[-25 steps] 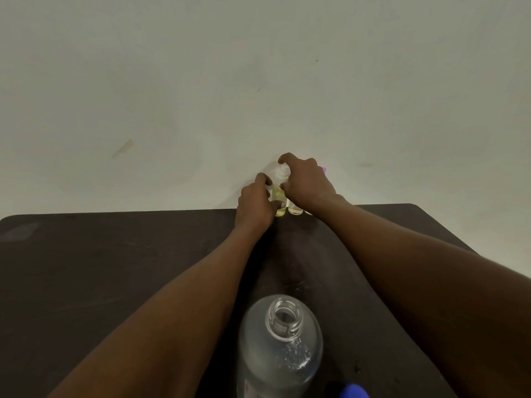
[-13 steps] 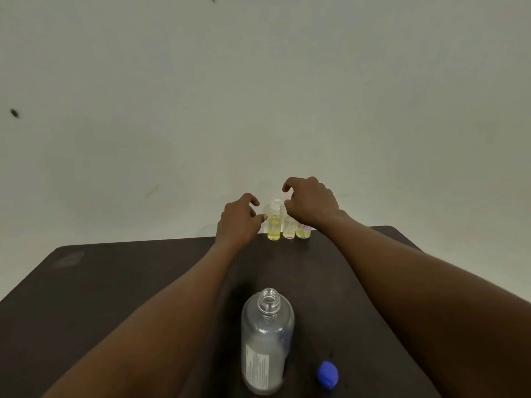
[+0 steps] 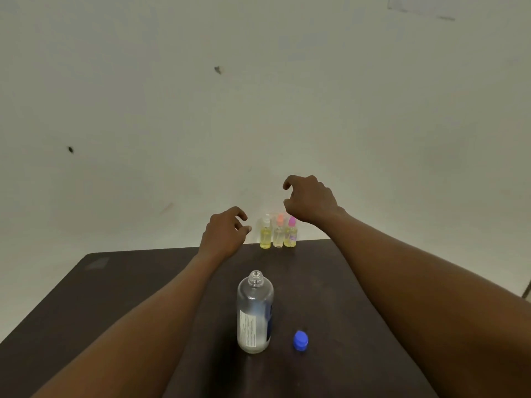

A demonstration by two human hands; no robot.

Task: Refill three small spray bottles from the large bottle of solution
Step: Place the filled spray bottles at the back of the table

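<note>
**Both hands hover empty by the row of small spray bottles**

Three small spray bottles stand upright in a tight row at the far edge of the dark table (image 3: pixel 115 288), close against the pale wall (image 3: pixel 258 96). The white-capped bottle (image 3: pixel 265 236) is on the left and holds yellow liquid. The orange-capped bottle (image 3: pixel 278 235) is in the middle, and its contents look almost clear. The pink-capped bottle (image 3: pixel 291 234) is on the right and holds yellowish liquid. Each one stands just beside its neighbour, and all three have their spray tops on.

The left hand (image 3: pixel 225 234) hangs over the far part of the table, just left of the white-capped bottle. Its fingers are loosely curled and hold nothing, and its fingertips are close to that bottle but apart from it. The right hand (image 3: pixel 311 199) is raised higher, above and to the right of the pink-capped bottle. Its fingers are also bent in a loose claw and empty. Neither hand touches any bottle.

The large bottle (image 3: pixel 255 311) stands upright on the near middle of the table, between the two forearms and well apart from the small row. Its neck is uncapped, it is clear, and a printed label faces the camera. How much liquid is inside cannot be told. Its blue cap (image 3: pixel 300 340) lies on the table just to its right, near its base.

Two small dark marks (image 3: pixel 70 149) show on the wall.
</note>
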